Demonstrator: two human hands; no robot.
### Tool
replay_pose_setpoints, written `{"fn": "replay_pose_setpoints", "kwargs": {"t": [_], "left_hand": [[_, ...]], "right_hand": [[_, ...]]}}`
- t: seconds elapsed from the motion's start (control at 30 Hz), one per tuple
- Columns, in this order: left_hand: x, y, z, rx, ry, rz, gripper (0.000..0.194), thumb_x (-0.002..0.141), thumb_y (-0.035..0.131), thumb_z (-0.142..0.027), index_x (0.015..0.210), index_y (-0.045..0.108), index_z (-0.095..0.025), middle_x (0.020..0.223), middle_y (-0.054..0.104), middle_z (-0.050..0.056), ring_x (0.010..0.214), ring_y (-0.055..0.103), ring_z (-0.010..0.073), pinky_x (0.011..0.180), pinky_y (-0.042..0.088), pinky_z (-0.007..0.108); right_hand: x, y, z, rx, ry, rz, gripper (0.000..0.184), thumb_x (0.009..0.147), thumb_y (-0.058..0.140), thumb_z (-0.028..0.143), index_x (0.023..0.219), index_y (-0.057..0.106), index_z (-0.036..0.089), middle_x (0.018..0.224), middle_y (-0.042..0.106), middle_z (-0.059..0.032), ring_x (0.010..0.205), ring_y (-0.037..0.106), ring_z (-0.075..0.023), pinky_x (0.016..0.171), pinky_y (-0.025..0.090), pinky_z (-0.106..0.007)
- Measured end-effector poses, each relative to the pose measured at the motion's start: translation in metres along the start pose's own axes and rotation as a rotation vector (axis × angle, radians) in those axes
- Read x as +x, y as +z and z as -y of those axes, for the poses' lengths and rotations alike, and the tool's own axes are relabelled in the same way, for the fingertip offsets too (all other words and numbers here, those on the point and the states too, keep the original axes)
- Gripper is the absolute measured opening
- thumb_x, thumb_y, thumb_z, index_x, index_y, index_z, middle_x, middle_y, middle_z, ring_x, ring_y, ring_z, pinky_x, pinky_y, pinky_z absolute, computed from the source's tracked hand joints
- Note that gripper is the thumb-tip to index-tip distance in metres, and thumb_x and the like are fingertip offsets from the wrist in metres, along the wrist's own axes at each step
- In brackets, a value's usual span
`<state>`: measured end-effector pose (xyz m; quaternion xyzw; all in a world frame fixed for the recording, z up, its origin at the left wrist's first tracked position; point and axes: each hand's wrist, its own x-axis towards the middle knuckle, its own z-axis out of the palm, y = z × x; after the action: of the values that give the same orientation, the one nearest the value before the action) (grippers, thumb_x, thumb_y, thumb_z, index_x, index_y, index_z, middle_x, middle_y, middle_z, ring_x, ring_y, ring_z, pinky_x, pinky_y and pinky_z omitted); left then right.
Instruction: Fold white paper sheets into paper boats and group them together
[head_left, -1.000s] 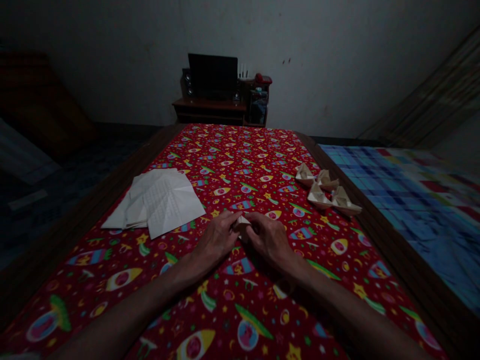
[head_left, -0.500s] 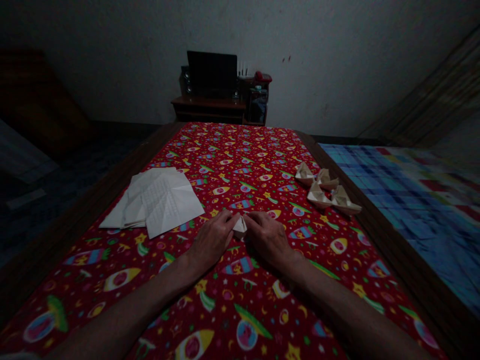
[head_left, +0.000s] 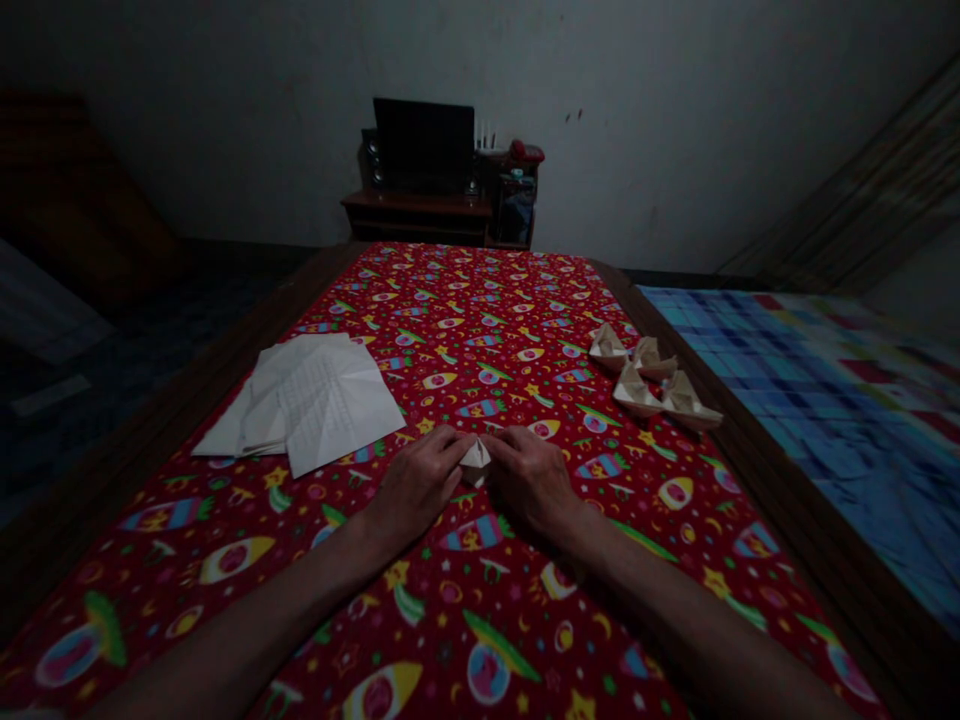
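Paper-folding, approx. midway through one pc. Paper (head_left: 475, 464) is at centre of the cloth (head_left: 480, 372), between the hands, nearer the wearer than the other stock. L hand (head_left: 418, 478) pinches its L side w/ fingertips; R hand (head_left: 534, 474) does likewise at R side. Paper: small, compact, pointed top, w/ a dark slit near the peak; lower part faces cam.

Done: 4 folded pcs (head_left: 656, 366), grouped near R edge of cloth, opened out w/ raised centre peaks. Paper in hand lacks that spread shape, so judged unfinished; opening-out prob. remains. Exact fold stage: can't tell, fingers cover the sides.

Left to do: sheets (head_left: 341, 400), fanned in a pile at L, flat. Top one creased, w/ printing. Qty unclear, they overlap.
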<state>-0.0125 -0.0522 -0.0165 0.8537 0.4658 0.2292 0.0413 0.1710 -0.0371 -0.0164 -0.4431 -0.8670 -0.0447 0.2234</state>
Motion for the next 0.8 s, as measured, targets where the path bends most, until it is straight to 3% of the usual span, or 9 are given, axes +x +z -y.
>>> {"fn": "replay_pose_setpoints", "kwargs": {"t": [0.2,0.37,0.53,0.8], "left_hand": [[0.005,-0.006,-0.001,0.056,0.007,0.048,0.031,0.082,0.045,-0.006,0.108,0.054,-0.02,0.099,0.056,0.004,0.089,0.056,0.0174,0.074,0.048,0.028],[0.01,-0.01,-0.003,0.154,0.048,0.077,0.018,0.081,0.045,-0.006,0.091,0.056,-0.017,0.091,0.056,0.005,0.085,0.055,0.0192,0.072,0.047,0.03],[0.013,-0.01,-0.003,0.124,0.092,0.053,0.033,0.082,0.043,-0.005,0.113,0.05,-0.015,0.098,0.057,0.007,0.088,0.055,0.0197,0.073,0.047,0.03],[0.022,-0.011,-0.008,0.028,-0.022,0.128,0.018,0.085,0.046,-0.009,0.093,0.06,-0.018,0.092,0.057,0.005,0.081,0.056,0.0175,0.067,0.045,0.027]], "right_hand": [[0.0,-0.001,0.002,-0.007,-0.023,-0.018,0.015,0.086,0.053,0.018,0.093,0.066,0.02,0.081,0.062,-0.0034,0.069,0.05,-0.0137,0.056,0.029,-0.024],[-0.001,0.003,0.002,0.024,-0.033,-0.105,0.013,0.084,0.052,0.016,0.083,0.065,0.018,0.077,0.061,-0.0037,0.067,0.049,-0.0137,0.055,0.029,-0.025],[-0.001,0.006,0.001,0.054,-0.047,-0.127,0.013,0.082,0.051,0.013,0.083,0.064,0.016,0.076,0.06,-0.0045,0.067,0.049,-0.0146,0.056,0.031,-0.025],[-0.003,0.011,0.0,0.01,-0.107,-0.112,0.012,0.083,0.05,0.011,0.082,0.061,0.016,0.078,0.059,-0.005,0.071,0.049,-0.016,0.06,0.034,-0.025]]}}
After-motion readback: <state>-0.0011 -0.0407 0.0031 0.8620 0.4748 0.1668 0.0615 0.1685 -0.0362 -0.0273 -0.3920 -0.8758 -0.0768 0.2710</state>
